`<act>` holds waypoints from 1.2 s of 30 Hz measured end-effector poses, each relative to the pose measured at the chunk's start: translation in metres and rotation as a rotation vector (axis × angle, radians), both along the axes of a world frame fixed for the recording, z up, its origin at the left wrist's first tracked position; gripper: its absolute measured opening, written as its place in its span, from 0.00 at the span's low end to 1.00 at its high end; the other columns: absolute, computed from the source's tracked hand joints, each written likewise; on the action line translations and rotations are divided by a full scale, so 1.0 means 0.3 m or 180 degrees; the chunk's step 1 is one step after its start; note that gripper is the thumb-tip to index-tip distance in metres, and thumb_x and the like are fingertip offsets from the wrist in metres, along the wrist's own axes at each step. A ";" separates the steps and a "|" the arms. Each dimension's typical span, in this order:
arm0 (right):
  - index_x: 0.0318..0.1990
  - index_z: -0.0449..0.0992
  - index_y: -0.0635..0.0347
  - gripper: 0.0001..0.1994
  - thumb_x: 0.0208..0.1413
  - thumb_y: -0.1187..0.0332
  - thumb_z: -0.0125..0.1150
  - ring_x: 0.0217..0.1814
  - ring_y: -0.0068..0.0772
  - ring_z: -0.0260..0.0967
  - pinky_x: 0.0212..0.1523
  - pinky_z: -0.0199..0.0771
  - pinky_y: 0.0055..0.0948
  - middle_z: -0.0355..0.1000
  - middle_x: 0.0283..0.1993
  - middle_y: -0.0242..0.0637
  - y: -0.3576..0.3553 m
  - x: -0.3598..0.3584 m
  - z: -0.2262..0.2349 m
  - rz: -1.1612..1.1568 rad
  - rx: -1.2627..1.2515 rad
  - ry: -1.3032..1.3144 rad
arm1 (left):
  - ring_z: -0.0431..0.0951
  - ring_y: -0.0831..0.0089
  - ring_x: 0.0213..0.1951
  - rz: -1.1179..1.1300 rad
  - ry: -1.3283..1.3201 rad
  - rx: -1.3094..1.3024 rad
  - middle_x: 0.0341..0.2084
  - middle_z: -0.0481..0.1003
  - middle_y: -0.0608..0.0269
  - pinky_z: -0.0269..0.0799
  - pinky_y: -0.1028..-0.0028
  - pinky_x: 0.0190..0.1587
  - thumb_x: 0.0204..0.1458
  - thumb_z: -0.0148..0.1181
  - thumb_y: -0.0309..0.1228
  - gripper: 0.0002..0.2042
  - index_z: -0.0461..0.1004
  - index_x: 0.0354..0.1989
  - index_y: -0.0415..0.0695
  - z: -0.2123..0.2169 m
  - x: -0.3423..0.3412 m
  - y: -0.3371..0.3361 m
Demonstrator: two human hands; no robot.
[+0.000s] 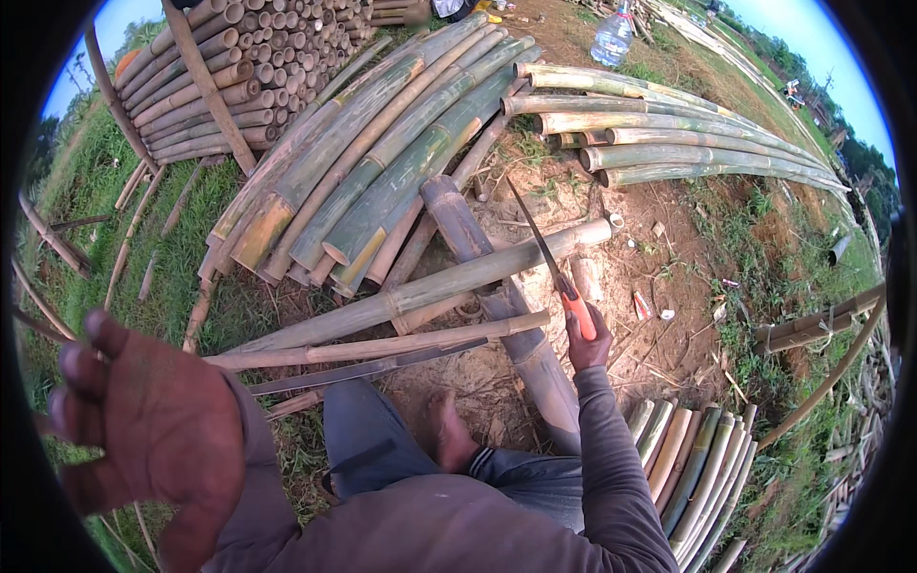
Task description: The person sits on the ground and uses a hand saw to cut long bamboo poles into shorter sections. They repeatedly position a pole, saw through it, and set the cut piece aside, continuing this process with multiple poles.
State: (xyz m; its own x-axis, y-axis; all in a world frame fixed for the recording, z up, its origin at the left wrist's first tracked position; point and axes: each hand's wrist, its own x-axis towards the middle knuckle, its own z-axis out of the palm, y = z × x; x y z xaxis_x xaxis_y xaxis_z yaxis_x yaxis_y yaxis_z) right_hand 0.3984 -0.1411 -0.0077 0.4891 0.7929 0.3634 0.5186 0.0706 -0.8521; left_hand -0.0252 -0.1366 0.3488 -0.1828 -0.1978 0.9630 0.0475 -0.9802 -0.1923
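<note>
My right hand (589,342) is closed round the orange handle of a hand saw (543,234). The saw's dark blade points up and away, crossing over or beside a bamboo pole (449,282); whether it touches cannot be made out. That pole lies slantwise across a thick, weathered bamboo log (535,368). A thinner bamboo pole (382,351) also rests on the log, nearer to me. Raised close to the camera at the left, my left hand (158,425) has its fingers spread and nothing in it.
Green bamboo poles (382,158) lie stacked beyond the log, with another row (669,134) at the far right. Cut lengths (688,468) stand by my right elbow. A wooden-framed bamboo pile (239,76) is at the far left. A clear water jug (612,40) stands at the back.
</note>
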 end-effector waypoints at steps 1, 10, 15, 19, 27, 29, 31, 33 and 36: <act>0.57 0.82 0.68 0.18 0.64 0.66 0.72 0.49 0.33 0.84 0.51 0.81 0.34 0.85 0.50 0.47 -0.008 -0.004 0.011 0.0029 -0.0057 0.0070 | 0.75 0.52 0.66 -0.0336 0.1054 -0.1474 0.64 0.73 0.40 0.73 0.55 0.67 0.68 0.58 0.59 0.39 0.64 0.73 0.36 -0.236 -0.087 0.113; 0.58 0.81 0.70 0.17 0.67 0.67 0.70 0.49 0.30 0.80 0.52 0.80 0.32 0.84 0.49 0.44 -0.015 0.019 0.016 -0.0020 -0.0161 0.0152 | 0.77 0.45 0.61 0.2343 0.4411 -0.4634 0.59 0.77 0.46 0.74 0.51 0.64 0.42 0.82 0.40 0.47 0.64 0.73 0.51 -1.335 -0.190 0.465; 0.58 0.81 0.71 0.19 0.67 0.65 0.70 0.49 0.30 0.79 0.51 0.80 0.33 0.83 0.48 0.42 -0.025 -0.005 -0.001 -0.0052 -0.0247 0.0422 | 0.80 0.49 0.59 0.2138 0.4250 -0.4592 0.56 0.79 0.53 0.73 0.49 0.63 0.39 0.83 0.37 0.45 0.66 0.70 0.53 -1.511 -0.296 0.484; 0.61 0.79 0.72 0.20 0.68 0.66 0.68 0.54 0.34 0.80 0.56 0.80 0.34 0.83 0.53 0.46 -0.108 -0.071 0.025 0.0079 -0.0419 0.0427 | 0.80 0.48 0.56 0.2507 0.4257 -0.4672 0.54 0.79 0.53 0.74 0.50 0.61 0.38 0.81 0.34 0.41 0.70 0.66 0.50 -1.396 -0.334 0.408; 0.60 0.79 0.71 0.20 0.68 0.65 0.68 0.53 0.36 0.81 0.54 0.80 0.36 0.82 0.52 0.45 -0.138 -0.148 0.055 0.0069 -0.0329 0.0194 | 0.78 0.50 0.59 0.2599 0.4039 -0.4261 0.54 0.78 0.57 0.71 0.50 0.63 0.36 0.81 0.33 0.42 0.71 0.66 0.53 -1.427 -0.394 0.406; 0.60 0.79 0.71 0.20 0.68 0.64 0.69 0.53 0.36 0.81 0.54 0.80 0.35 0.82 0.52 0.45 -0.152 -0.110 0.049 0.0109 -0.0419 0.0380 | 0.78 0.51 0.59 0.2693 0.4073 -0.4274 0.54 0.78 0.57 0.70 0.49 0.63 0.35 0.81 0.33 0.43 0.71 0.67 0.54 -1.383 -0.387 0.409; 0.60 0.79 0.71 0.21 0.69 0.62 0.69 0.53 0.36 0.80 0.55 0.80 0.36 0.82 0.52 0.46 -0.156 -0.109 0.065 0.0102 -0.0463 0.0304 | 0.78 0.51 0.59 0.2794 0.4126 -0.4305 0.54 0.78 0.57 0.70 0.49 0.64 0.34 0.82 0.33 0.44 0.71 0.67 0.55 -1.368 -0.390 0.417; 0.60 0.78 0.72 0.22 0.69 0.61 0.69 0.53 0.37 0.80 0.55 0.80 0.36 0.82 0.53 0.46 -0.146 -0.142 0.078 0.0110 -0.0425 0.0215 | 0.77 0.51 0.60 0.2904 0.4186 -0.4358 0.55 0.77 0.57 0.70 0.49 0.65 0.33 0.83 0.34 0.45 0.70 0.67 0.55 -1.373 -0.411 0.437; 0.61 0.78 0.72 0.21 0.69 0.64 0.69 0.54 0.37 0.80 0.56 0.79 0.36 0.82 0.53 0.47 -0.109 -0.168 0.064 0.0153 -0.0252 0.0118 | 0.77 0.51 0.59 0.2861 0.4342 -0.4538 0.54 0.78 0.60 0.70 0.47 0.64 0.33 0.83 0.34 0.45 0.71 0.68 0.57 -1.377 -0.427 0.474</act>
State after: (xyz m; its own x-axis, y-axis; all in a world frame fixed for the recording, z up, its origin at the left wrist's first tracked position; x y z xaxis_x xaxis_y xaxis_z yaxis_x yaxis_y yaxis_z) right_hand 0.3480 -0.1738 0.0116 0.4616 0.8414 0.2811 0.4843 0.0264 -0.8745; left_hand -0.1534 0.0055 -0.0644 0.2657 0.9604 -0.0832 0.9568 -0.2522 0.1449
